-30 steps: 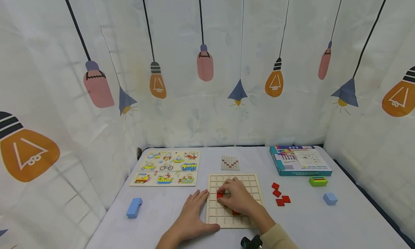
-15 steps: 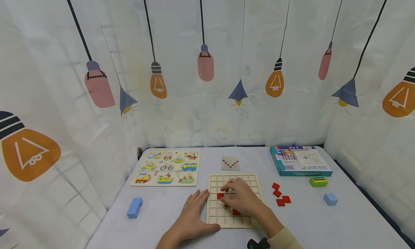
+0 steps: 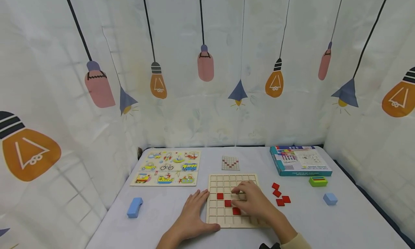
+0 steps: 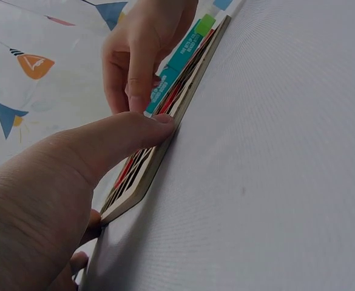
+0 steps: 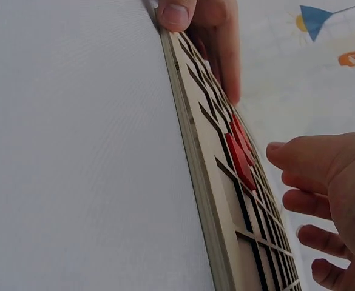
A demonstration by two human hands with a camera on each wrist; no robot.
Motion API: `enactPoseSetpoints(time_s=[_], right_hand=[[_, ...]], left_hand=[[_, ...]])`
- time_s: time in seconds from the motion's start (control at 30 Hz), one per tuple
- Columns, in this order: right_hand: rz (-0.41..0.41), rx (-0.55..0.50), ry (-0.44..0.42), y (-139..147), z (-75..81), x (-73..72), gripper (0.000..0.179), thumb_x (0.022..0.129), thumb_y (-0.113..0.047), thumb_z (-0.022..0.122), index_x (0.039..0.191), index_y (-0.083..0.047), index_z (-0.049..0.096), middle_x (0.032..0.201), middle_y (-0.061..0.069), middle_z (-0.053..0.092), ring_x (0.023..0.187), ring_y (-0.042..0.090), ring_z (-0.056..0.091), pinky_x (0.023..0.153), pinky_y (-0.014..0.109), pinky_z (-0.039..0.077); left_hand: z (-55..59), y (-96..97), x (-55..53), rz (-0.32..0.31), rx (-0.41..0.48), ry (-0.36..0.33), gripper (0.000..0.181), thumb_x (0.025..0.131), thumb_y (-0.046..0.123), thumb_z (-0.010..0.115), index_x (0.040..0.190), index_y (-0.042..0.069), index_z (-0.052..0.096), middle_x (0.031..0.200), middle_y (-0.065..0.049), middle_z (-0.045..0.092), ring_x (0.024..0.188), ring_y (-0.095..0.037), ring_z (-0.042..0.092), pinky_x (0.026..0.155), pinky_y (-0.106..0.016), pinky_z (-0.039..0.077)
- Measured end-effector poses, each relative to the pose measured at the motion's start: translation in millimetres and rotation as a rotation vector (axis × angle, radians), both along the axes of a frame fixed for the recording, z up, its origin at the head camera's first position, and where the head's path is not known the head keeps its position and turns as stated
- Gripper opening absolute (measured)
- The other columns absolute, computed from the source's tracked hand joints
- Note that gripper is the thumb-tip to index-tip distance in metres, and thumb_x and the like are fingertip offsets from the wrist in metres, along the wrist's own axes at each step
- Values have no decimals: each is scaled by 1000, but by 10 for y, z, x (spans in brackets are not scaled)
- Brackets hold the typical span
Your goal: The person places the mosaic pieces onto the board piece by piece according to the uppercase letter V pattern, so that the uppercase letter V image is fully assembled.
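A wooden grid board [image 3: 214,217] lies on the white table. Along a diagonal in its cells sit three red square tiles: an upper left one [image 3: 220,196], a middle one [image 3: 228,203] and a lower right one [image 3: 236,211]. My left hand [image 3: 194,216] rests at the board's near left corner, fingers extended by the left side. In the left wrist view its thumb [image 4: 128,134] lies on the board's edge. My right hand [image 3: 254,202] hovers over the right half of the grid. Its fingers are loosely bent and hold nothing; the right wrist view shows them apart from the board.
Several loose red tiles [image 3: 280,202] lie right of the board. Behind it is a small pattern card [image 3: 230,158]. A vehicle picture puzzle [image 3: 173,175] sits back left, a teal box [image 3: 304,172] back right. Also around are a green block [image 3: 318,182], blue block [image 3: 330,199] and blue arch block [image 3: 133,208].
My right hand has let go of the upper left red tile and moved right across the board, uncovering the three tiles. My left hand has stayed in place.
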State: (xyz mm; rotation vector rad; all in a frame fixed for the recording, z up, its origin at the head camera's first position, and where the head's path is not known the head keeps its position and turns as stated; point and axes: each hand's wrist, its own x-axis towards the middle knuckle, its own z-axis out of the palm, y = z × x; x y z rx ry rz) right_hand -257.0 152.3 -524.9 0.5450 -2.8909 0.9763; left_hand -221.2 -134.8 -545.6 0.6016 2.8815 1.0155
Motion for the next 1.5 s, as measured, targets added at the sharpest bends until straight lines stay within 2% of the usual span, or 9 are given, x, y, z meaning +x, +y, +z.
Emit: enactPoseSetpoints(time_s=[0.1, 0.33, 0.53, 0.97, 1.07, 1.17, 1.23, 1.33, 1.5], right_hand=[[-3, -7, -12, 64, -1, 11, 29, 94, -43, 89, 119, -30, 82, 116, -16, 72, 117, 10, 57, 106, 48, 62], [-56, -15, -48, 206, 9, 48, 31, 91, -41, 92, 118, -31, 82, 116, -16, 72, 112, 11, 53, 92, 29, 60], [-99, -21, -55, 357, 23, 72, 31, 90, -40, 93, 118, -34, 81, 116, -20, 71, 114, 11, 52, 87, 23, 57], [-115, 30, -7, 660, 28, 120, 27, 90, -35, 94, 114, -34, 81, 105, -19, 69, 109, 10, 51, 92, 33, 55], [-120, 16, -17, 742, 30, 144, 26, 90, -33, 94, 112, -33, 81, 104, -20, 69, 117, 14, 57, 110, 44, 56], [-136, 21, -37, 816, 43, 174, 27, 89, -34, 95, 113, -33, 81, 104, -19, 69, 119, 16, 59, 112, 52, 55], [-149, 22, -49, 857, 57, 194, 28, 89, -33, 95, 113, -32, 81, 105, -18, 69, 117, 16, 58, 110, 47, 57], [-164, 20, -64, 922, 71, 222, 28, 89, -33, 95, 114, -32, 81, 105, -15, 68, 105, 14, 52, 87, 29, 54], [-176, 34, -57, 1042, 50, 249, 31, 88, -34, 95, 116, -32, 81, 108, -13, 70, 107, 14, 53, 85, 26, 54]], left_hand=[[0, -1, 1, 3, 0, 4, 127, 72, 73, 92, 169, 7, 45, 177, -12, 45, 170, -43, 29, 140, -70, 18], [6, -2, 8, 3, 8, 8, 127, 72, 72, 92, 169, 6, 45, 177, -13, 45, 170, -44, 29, 140, -70, 18], [-1, -4, -2, -2, 13, -1, 127, 72, 72, 92, 169, 6, 45, 177, -13, 45, 170, -44, 29, 140, -70, 17], [-13, 3, -26, 1, 9, -15, 128, 71, 75, 91, 170, 8, 44, 178, -11, 44, 171, -42, 27, 141, -69, 15], [5, 10, -10, -2, 6, -8, 128, 72, 74, 92, 169, 6, 44, 177, -12, 44, 170, -44, 28, 141, -70, 16], [23, 15, 1, -1, 8, -16, 128, 72, 73, 92, 169, 6, 44, 177, -13, 44, 170, -44, 27, 141, -70, 15], [32, 16, 8, -1, 12, -20, 128, 72, 72, 92, 169, 5, 44, 177, -13, 44, 170, -44, 27, 141, -71, 15], [41, 16, 17, -1, 17, -23, 128, 72, 72, 93, 169, 5, 44, 177, -14, 44, 170, -45, 27, 140, -71, 15], [28, 14, 16, 0, 17, -22, 128, 72, 72, 93, 169, 5, 44, 177, -14, 44, 170, -45, 27, 140, -72, 16]])
